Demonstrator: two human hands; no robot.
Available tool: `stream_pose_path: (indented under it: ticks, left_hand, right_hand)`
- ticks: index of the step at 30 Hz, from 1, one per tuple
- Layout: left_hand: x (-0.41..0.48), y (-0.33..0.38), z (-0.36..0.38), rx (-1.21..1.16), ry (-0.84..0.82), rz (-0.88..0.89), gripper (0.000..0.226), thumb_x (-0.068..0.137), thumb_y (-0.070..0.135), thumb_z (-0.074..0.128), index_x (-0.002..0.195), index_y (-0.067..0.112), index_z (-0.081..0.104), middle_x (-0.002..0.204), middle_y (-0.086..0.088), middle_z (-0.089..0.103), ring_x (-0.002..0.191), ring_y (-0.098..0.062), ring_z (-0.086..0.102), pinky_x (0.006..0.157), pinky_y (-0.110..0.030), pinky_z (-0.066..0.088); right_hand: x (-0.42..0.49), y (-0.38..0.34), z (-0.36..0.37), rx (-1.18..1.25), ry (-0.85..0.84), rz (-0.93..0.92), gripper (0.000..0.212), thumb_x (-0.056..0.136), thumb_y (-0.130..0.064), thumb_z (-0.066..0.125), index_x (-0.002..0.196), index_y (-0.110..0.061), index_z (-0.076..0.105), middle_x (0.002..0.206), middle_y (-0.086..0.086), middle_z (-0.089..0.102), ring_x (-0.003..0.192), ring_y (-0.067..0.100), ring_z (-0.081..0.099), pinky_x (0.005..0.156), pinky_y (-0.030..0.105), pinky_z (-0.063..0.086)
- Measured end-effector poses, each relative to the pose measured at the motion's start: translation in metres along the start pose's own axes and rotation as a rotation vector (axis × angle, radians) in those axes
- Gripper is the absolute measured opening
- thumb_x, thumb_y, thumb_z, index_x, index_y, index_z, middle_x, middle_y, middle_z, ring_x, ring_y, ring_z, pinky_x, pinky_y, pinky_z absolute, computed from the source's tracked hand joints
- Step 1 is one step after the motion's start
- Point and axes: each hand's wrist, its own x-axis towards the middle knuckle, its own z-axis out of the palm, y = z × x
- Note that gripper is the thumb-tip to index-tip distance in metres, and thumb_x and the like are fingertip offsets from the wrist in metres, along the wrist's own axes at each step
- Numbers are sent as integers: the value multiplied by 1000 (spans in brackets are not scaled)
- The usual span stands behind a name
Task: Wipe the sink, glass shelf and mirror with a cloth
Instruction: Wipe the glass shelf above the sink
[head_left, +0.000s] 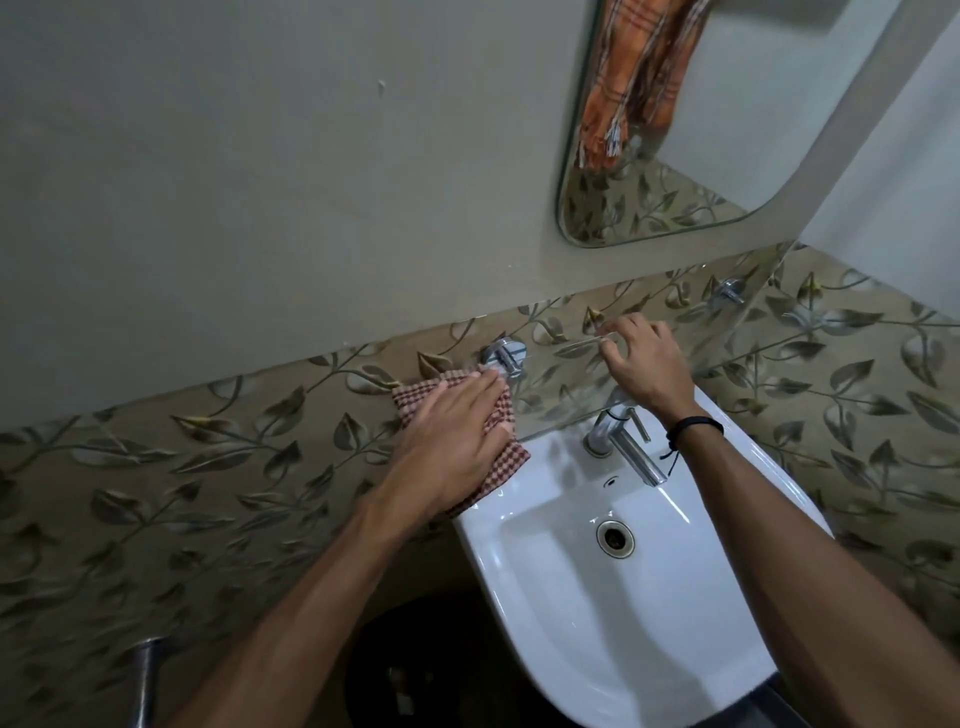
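A clear glass shelf (566, 379) juts from the leaf-patterned wall above the white sink (613, 587), held by chrome brackets. My left hand (457, 436) lies flat, fingers together, pressing a red-and-white checked cloth (506, 457) onto the shelf's left end beside the left bracket (504, 358). My right hand (644, 358) grips the shelf's front edge further right, fingers curled over the glass. The mirror (727, 130) hangs on the wall at the upper right, above the shelf.
A chrome tap (623, 447) stands at the back of the sink, below my right wrist. A second shelf bracket (730, 293) sits at the right. An orange checked garment shows in the mirror. A dark bin (415, 670) stands under the sink, and a metal pipe (145, 680) at the lower left.
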Motion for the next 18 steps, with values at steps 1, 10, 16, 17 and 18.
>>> stream_pose_path:
  ticks: [1,10,16,17,18]
  left_hand:
    - [-6,2,8,-94,132,-11,58,105,45,28,159,24,29,165,13,23,153,-4,16,121,-22,-15]
    - [-8,46,36,-1608,837,-486,52,93,1,50,139,23,60,160,23,36,144,-5,41,112,-42,45]
    - [-4,52,29,-2159,841,-624,42,93,29,50,131,20,63,121,1,73,111,-19,67,93,-33,54]
    - [-2,52,27,-2252,825,-653,35,98,32,44,121,17,67,110,-2,74,104,-22,67,93,-33,53]
    - [-1,53,27,-2347,802,-672,36,103,34,39,113,15,68,104,-4,74,100,-23,66,96,-35,50]
  right_hand:
    - [0,0,1,-6,10,2,30,97,-36,45,117,-22,64,121,-2,60,112,23,48,92,43,43]
    - [0,2,3,8,61,4,30,93,-43,43,108,-27,64,115,-6,62,108,20,49,90,41,41]
    - [1,5,5,12,58,14,39,89,-51,37,108,-29,63,115,-9,62,108,17,49,91,41,42]
    - [1,5,5,18,61,14,38,89,-51,37,107,-29,63,114,-9,62,107,17,49,90,41,43]
    - [1,4,5,24,64,16,37,89,-50,38,107,-30,63,113,-9,62,107,17,49,90,41,42]
